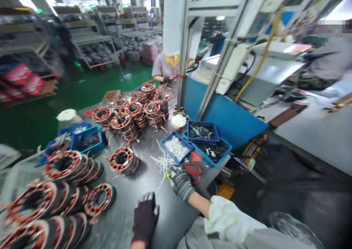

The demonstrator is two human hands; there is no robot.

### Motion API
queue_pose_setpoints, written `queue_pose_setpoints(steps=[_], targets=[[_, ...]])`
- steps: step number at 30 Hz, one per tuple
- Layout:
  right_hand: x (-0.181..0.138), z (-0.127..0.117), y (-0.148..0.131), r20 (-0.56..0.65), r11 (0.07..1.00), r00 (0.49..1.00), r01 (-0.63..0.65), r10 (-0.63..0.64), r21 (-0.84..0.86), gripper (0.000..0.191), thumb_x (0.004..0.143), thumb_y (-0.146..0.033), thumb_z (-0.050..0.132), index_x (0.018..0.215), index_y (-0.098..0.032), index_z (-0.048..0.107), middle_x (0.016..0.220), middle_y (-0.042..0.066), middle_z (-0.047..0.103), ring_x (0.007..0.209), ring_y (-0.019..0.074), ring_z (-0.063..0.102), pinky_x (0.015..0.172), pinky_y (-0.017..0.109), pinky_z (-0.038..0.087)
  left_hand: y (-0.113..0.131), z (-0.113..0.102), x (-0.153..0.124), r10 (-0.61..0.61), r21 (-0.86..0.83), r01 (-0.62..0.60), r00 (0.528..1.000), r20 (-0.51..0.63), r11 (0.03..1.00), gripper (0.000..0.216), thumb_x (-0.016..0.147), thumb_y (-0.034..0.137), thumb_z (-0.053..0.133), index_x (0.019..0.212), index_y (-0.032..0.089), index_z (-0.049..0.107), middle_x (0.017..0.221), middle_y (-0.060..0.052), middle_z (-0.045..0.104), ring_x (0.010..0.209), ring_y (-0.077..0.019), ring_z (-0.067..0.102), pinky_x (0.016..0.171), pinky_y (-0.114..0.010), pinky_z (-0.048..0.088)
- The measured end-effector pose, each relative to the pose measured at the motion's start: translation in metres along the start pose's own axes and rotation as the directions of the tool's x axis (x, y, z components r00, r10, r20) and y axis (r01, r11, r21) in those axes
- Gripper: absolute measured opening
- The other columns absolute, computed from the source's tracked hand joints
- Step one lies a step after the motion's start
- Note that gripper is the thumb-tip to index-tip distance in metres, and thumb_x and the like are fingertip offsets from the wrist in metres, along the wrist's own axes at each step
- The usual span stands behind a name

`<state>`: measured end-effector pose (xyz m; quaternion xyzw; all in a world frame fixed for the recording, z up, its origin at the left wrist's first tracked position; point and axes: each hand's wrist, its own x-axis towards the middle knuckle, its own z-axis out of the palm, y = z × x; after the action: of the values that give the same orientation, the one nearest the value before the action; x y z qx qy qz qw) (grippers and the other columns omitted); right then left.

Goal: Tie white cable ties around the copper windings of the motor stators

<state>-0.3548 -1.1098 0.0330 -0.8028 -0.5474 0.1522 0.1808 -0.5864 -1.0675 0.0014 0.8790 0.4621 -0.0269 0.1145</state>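
My left hand point(145, 216), in a dark glove, lies palm down on the grey metal table point(123, 196), its fingers stretched forward and holding nothing. Further right, my right hand point(180, 183), in a grey striped glove, is beside a loose pile of thin white tubes point(164, 162). Its fingers are curled at the pile's near edge. A small yellow bit point(168, 175) shows at the fingertips; what they grip is hidden. Red-handled scissors point(194, 173) lie just right of that hand. A single copper-wound motor stator point(123, 161) stands left of the tubes.
Stator stacks point(133, 113) fill the table's far side; more stators point(62, 166) lie in rows at left. A blue tray of white pieces point(177, 148) and a tray of dark pieces point(203, 131) sit beyond my right hand. A co-worker point(165, 67) is at the far end.
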Motion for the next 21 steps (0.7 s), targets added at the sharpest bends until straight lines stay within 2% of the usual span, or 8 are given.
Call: queue_pose_setpoints(steps=[3, 7, 9, 11, 14, 17, 19, 21], targets=[[0.001, -0.049, 0.028, -0.099, 1.000, 0.995, 0.023, -0.025, -0.012, 0.047, 0.094, -0.031, 0.052, 0.139, -0.031, 0.066, 0.148, 0.005, 0.063, 0.136, 0.0308, 0.058, 0.121, 0.055, 0.041, 0.028, 0.016, 0.015, -0.019, -0.039, 0.017, 0.999, -0.042, 0.999, 0.047, 0.096, 0.031, 0.050, 0.142, 0.030, 0.062, 0.150, -0.007, 0.061, 0.143, -0.0302, 0.052, 0.113, -0.049, 0.045], [0.012, -0.132, 0.074, -0.325, 0.995, 0.941, 0.095, -0.097, -0.023, 0.039, 0.097, -0.035, 0.053, 0.131, -0.024, 0.070, 0.140, 0.011, 0.068, 0.130, 0.0278, 0.061, 0.114, 0.050, 0.048, 0.055, -0.006, 0.028, -0.102, -0.096, 0.094, 0.991, -0.085, 0.991, 0.052, 0.098, 0.033, 0.044, 0.146, 0.023, 0.059, 0.152, -0.009, 0.059, 0.141, -0.0313, 0.054, 0.111, -0.049, 0.046], [0.015, -0.163, 0.099, -0.356, 0.995, 0.929, 0.096, -0.098, -0.021, 0.037, 0.097, -0.041, 0.059, 0.127, -0.021, 0.070, 0.133, 0.011, 0.070, 0.123, 0.0259, 0.064, 0.108, 0.050, 0.051, 0.067, -0.014, 0.022, -0.116, -0.128, 0.107, 0.991, -0.063, 0.986, 0.052, 0.099, 0.033, 0.040, 0.145, 0.020, 0.060, 0.152, -0.010, 0.059, 0.140, -0.0305, 0.054, 0.109, -0.046, 0.047], [0.012, -0.179, 0.123, -0.331, 0.995, 0.939, 0.098, -0.095, -0.007, 0.039, 0.097, -0.044, 0.062, 0.124, -0.018, 0.070, 0.127, 0.012, 0.072, 0.118, 0.0246, 0.066, 0.105, 0.050, 0.052, 0.081, -0.015, 0.007, -0.130, -0.151, 0.125, 0.991, -0.023, 0.981, 0.050, 0.100, 0.033, 0.039, 0.142, 0.022, 0.063, 0.150, -0.009, 0.061, 0.138, -0.0293, 0.056, 0.109, -0.045, 0.046], [-0.006, -0.173, 0.149, -0.258, 0.991, 0.959, 0.129, -0.118, 0.024, 0.031, 0.099, -0.036, 0.056, 0.112, -0.016, 0.075, 0.119, 0.014, 0.075, 0.113, 0.0252, 0.069, 0.104, 0.048, 0.054, 0.110, -0.008, -0.029, -0.201, -0.193, 0.208, 0.978, 0.054, 0.959, 0.047, 0.097, 0.030, 0.042, 0.138, 0.027, 0.066, 0.145, -0.007, 0.065, 0.134, -0.0279, 0.058, 0.111, -0.046, 0.044], [-0.032, -0.141, 0.154, -0.070, 0.976, 0.976, 0.212, -0.208, 0.046, 0.033, 0.098, -0.028, 0.049, 0.110, -0.020, 0.078, 0.121, 0.013, 0.077, 0.110, 0.0262, 0.072, 0.102, 0.046, 0.057, 0.143, -0.001, -0.068, -0.216, -0.265, 0.251, 0.964, 0.155, 0.931, 0.047, 0.098, 0.030, 0.042, 0.139, 0.031, 0.065, 0.143, -0.005, 0.067, 0.134, -0.0258, 0.059, 0.112, -0.045, 0.044], [-0.049, -0.117, 0.148, 0.089, 0.946, 0.943, 0.317, -0.322, 0.070, 0.032, 0.096, -0.027, 0.051, 0.112, -0.025, 0.079, 0.121, 0.009, 0.077, 0.110, 0.0260, 0.073, 0.101, 0.044, 0.058, 0.162, 0.002, -0.088, -0.187, -0.302, 0.255, 0.953, 0.237, 0.919, 0.044, 0.098, 0.033, 0.044, 0.133, 0.032, 0.069, 0.136, -0.005, 0.071, 0.128, -0.0262, 0.062, 0.109, -0.044, 0.047], [-0.057, -0.100, 0.137, 0.184, 0.905, 0.886, 0.417, -0.426, 0.088, 0.030, 0.094, -0.026, 0.054, 0.108, -0.028, 0.080, 0.120, 0.008, 0.078, 0.110, 0.0266, 0.074, 0.101, 0.044, 0.058, 0.173, 0.004, -0.101, -0.180, -0.321, 0.272, 0.941, 0.287, 0.907, 0.038, 0.094, 0.035, 0.049, 0.121, 0.031, 0.075, 0.124, -0.005, 0.077, 0.119, -0.0266, 0.068, 0.104, -0.042, 0.050]])
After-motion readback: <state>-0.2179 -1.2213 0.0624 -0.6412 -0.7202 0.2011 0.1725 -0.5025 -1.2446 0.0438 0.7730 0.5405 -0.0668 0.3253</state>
